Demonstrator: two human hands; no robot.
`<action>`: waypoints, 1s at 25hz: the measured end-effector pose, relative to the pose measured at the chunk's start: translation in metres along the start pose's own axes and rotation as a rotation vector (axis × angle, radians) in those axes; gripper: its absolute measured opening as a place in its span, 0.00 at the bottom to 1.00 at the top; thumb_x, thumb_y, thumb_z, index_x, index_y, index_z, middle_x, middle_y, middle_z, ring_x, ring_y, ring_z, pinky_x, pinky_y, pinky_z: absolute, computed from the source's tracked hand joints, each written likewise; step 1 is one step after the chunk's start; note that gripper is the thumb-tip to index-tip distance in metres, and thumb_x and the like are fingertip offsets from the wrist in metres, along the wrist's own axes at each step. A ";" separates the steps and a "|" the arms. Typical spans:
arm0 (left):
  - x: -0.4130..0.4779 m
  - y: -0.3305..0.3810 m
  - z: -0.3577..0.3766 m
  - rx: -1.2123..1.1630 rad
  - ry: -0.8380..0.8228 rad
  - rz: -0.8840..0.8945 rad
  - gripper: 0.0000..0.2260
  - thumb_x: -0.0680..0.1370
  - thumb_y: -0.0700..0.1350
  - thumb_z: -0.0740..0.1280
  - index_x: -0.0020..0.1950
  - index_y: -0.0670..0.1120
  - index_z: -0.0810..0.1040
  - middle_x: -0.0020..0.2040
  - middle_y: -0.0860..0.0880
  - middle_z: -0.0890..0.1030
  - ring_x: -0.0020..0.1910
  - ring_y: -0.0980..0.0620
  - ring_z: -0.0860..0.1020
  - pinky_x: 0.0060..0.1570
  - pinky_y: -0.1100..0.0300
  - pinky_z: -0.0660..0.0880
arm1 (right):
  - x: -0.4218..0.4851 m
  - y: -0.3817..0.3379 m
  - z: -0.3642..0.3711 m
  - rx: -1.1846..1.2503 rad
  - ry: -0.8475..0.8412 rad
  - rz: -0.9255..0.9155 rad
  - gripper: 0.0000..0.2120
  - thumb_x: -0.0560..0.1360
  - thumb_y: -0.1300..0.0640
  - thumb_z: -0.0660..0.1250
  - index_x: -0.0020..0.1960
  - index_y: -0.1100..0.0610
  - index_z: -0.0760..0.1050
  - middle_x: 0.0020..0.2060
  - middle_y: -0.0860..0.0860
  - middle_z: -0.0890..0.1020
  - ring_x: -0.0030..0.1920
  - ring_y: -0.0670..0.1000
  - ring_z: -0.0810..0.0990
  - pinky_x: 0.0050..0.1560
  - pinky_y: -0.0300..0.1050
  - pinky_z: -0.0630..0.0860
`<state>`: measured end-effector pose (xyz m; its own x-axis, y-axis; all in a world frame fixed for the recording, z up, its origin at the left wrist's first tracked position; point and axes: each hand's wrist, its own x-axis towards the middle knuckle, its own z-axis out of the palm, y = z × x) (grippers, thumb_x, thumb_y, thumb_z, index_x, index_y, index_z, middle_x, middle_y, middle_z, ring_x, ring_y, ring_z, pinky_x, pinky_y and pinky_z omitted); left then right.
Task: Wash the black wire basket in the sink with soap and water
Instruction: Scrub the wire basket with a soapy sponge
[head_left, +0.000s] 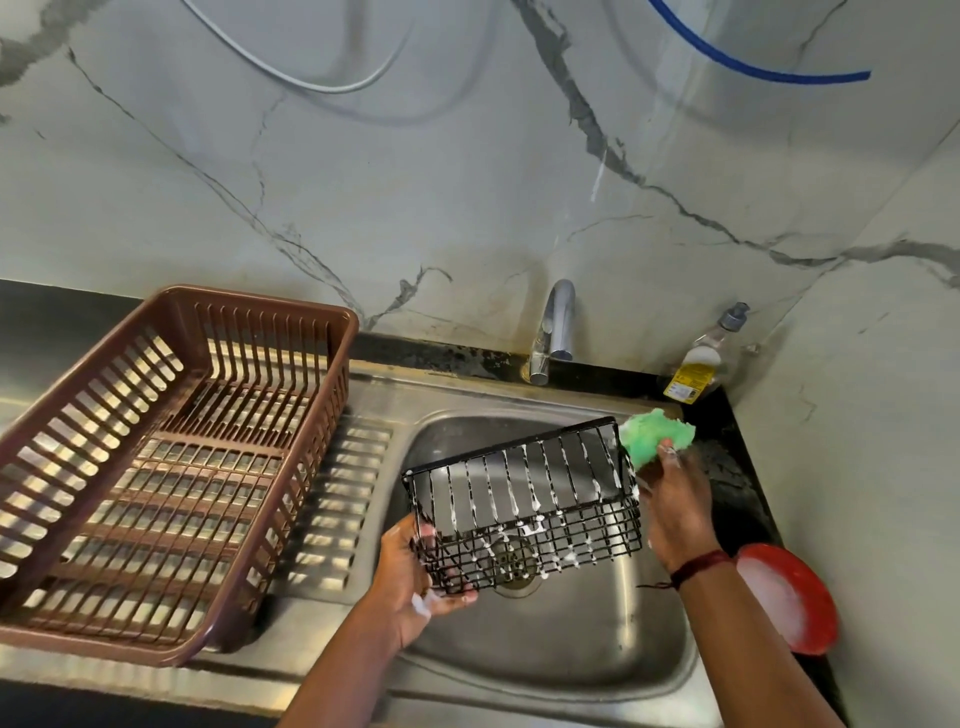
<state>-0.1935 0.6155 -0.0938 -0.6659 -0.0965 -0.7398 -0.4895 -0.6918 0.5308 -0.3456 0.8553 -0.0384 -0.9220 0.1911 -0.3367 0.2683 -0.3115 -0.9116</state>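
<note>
Nearest to us, the left hand (415, 571) grips the lower left corner of the black wire basket (524, 504), its fingers curled round the wires and flecked with foam. The basket hangs over the bowl of the sink (571, 649), above the drain (514, 569), and touches neither as far as we can tell. Its long axis runs from left to right across our view, rising slightly toward the right, with the tall barred side tilted away from us.

Just beyond, the right hand (672, 499) sits at the basket's right end, its fingers closed round a green sponge (654, 434) that meets the upper right corner of the wires. We judge the soaping step to be in hand: white suds streak many bars, yet the near mesh shows bare stretches. The relation that matters is this: the sponge lies at the right end of the long axis, so the coming stroke probably runs leftward along the bars toward the holding hand, which is the nearer of the 2 to us.

At the right edge a red bowl (789, 597) holds white foam. To the left, a brown plastic rack (171, 467) stands on the steel drainboard. Farther back we see the tap (556, 327), with no water visible from it, and a soap bottle (701, 364) in the corner of the table.
</note>
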 end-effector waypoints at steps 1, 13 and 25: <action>0.000 -0.001 0.000 0.002 -0.016 -0.030 0.28 0.65 0.53 0.65 0.60 0.38 0.77 0.54 0.34 0.84 0.56 0.34 0.80 0.60 0.35 0.75 | -0.001 -0.004 0.004 -0.036 -0.001 -0.039 0.07 0.81 0.55 0.61 0.57 0.51 0.75 0.53 0.50 0.80 0.52 0.49 0.79 0.48 0.45 0.75; 0.001 -0.018 -0.007 -0.126 -0.111 -0.186 0.33 0.67 0.55 0.68 0.70 0.44 0.70 0.65 0.31 0.78 0.64 0.29 0.74 0.64 0.25 0.68 | 0.001 -0.030 0.023 -0.349 -0.178 -0.115 0.09 0.83 0.55 0.57 0.61 0.48 0.70 0.56 0.48 0.79 0.55 0.48 0.79 0.59 0.51 0.75; 0.019 -0.027 -0.024 -0.258 -0.186 -0.252 0.52 0.66 0.78 0.65 0.78 0.44 0.63 0.74 0.28 0.66 0.65 0.25 0.74 0.63 0.27 0.70 | -0.038 -0.047 0.043 -0.399 -0.248 -0.197 0.06 0.80 0.55 0.63 0.46 0.56 0.74 0.40 0.48 0.80 0.33 0.40 0.79 0.29 0.37 0.73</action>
<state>-0.1794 0.6149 -0.1325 -0.6452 0.2140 -0.7334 -0.5087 -0.8366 0.2034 -0.3354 0.8225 0.0270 -0.9913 -0.0313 -0.1278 0.1243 0.0976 -0.9874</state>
